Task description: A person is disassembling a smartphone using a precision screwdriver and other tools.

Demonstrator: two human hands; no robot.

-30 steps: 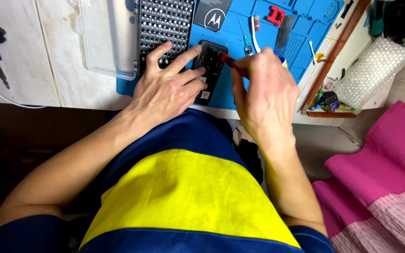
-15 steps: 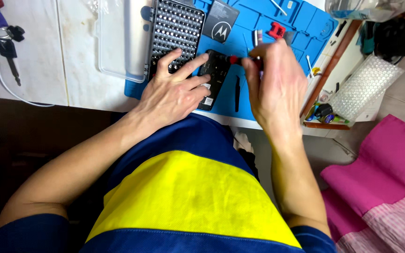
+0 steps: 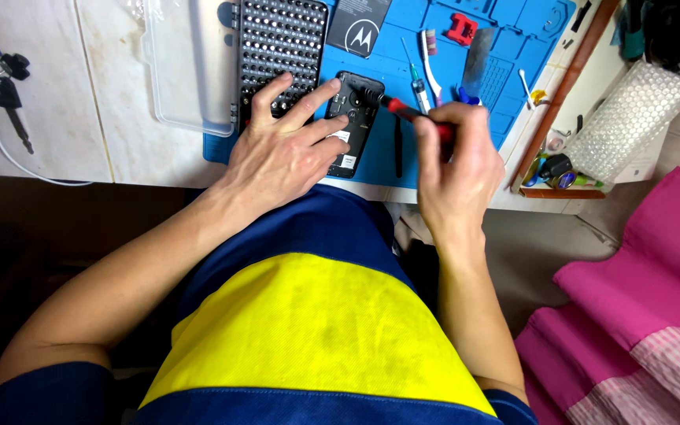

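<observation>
The blue mat (image 3: 403, 169) sits nearer and lower in my view than a second ago, so my head has dipped closer to the work. My left hand (image 3: 281, 153) lies spread flat, pinning the open black phone (image 3: 353, 118) on the mat. My right hand (image 3: 454, 161) is curled tight round a red screwdriver (image 3: 403, 110), tip on the phone.

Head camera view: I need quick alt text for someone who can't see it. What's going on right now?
Seen from above, a person's left hand steadies an opened black phone on a blue work mat, while the right hand holds a red-and-black screwdriver with its tip at the phone's upper part. A black bit-set tray and clear plastic lid lie to the left.
</observation>
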